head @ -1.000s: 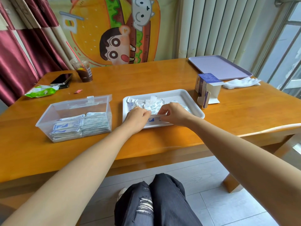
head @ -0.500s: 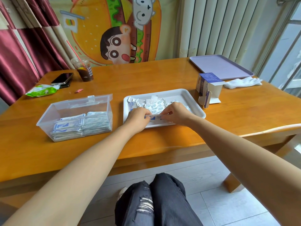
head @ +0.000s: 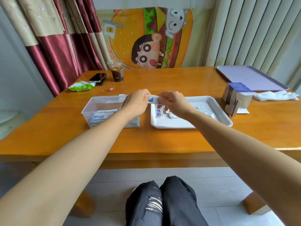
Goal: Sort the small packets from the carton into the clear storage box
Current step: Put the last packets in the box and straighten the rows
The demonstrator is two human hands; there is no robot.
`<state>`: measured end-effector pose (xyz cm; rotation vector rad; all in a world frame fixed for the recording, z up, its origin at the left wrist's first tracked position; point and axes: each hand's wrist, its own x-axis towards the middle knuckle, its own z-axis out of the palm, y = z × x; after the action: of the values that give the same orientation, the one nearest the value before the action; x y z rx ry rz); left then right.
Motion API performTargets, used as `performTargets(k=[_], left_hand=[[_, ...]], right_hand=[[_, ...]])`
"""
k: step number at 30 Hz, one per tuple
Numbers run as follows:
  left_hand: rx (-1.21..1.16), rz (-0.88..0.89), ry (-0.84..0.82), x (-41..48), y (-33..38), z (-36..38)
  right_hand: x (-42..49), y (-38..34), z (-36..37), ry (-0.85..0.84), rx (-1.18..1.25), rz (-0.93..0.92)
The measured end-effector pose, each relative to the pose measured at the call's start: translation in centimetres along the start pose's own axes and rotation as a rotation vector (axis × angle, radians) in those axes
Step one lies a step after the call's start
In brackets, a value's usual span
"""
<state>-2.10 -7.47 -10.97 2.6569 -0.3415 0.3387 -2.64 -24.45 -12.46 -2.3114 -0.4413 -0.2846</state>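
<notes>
My left hand [head: 136,103] and my right hand [head: 175,102] together pinch a small stack of white and blue packets [head: 154,100], lifted above the left edge of the white tray [head: 187,124]. Loose packets [head: 169,114] still lie in the tray, partly hidden by my right hand. The clear storage box [head: 97,106] sits left of the tray, with stacked packets [head: 99,117] along its near side. The opened carton [head: 236,97] stands right of the tray.
A lilac tray [head: 250,78] and a white cloth [head: 276,96] lie at the back right. A phone [head: 97,77], an iced drink cup [head: 116,73] and a green wrapper [head: 81,86] are at the back left. My knees are under the table's front edge.
Both hands gathered packets in the tray, then lifted them up and left toward the clear box. The camera view tilted upward.
</notes>
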Motion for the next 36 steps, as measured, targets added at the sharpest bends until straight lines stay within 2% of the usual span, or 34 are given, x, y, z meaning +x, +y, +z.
performTargets(k=[3, 8, 11, 14, 18, 21, 24, 29, 32, 36], left_hand=[[-0.033, -0.068, 0.071, -0.7, -2.7, -2.1], [-0.263, -0.242, 0.209, -2.0, -7.4, -5.3], [-0.339, -0.313, 0.233, -2.4, -9.6, -6.0], [-0.296, -0.413, 0.297, -2.6, -12.2, -6.9], [-0.201, -0.576, 0.346, -3.3, -15.1, -7.7], [-0.216, -0.625, 0.296, -3.9, -16.3, -7.9], [-0.276, -0.619, 0.234, -4.2, -16.5, -7.8], [-0.254, -0.628, 0.202, -4.4, -16.3, -7.5], [-0.228, -0.632, 0.199, -4.4, -16.0, -7.5], [-0.195, -0.635, 0.206, -4.7, -15.7, -7.6]], right_hand=[[1.3, -2.6, 1.6, -0.014, 0.031, -0.041], [3.8, -5.8, 4.0, -0.048, 0.166, 0.014], [5.4, -7.3, 5.6, -0.076, 0.263, 0.104], [7.2, -8.6, 7.4, -0.130, 0.319, 0.212], [9.2, -9.9, 10.0, -0.189, 0.249, 0.343], [10.1, -10.9, 12.1, -0.308, 0.121, 0.442], [10.3, -11.4, 13.7, -0.426, -0.105, 0.453], [10.7, -12.0, 14.8, -0.657, -0.279, 0.425], [10.9, -11.6, 14.8, -0.636, -0.277, 0.424], [10.5, -11.1, 14.6, -0.501, -0.188, 0.379]])
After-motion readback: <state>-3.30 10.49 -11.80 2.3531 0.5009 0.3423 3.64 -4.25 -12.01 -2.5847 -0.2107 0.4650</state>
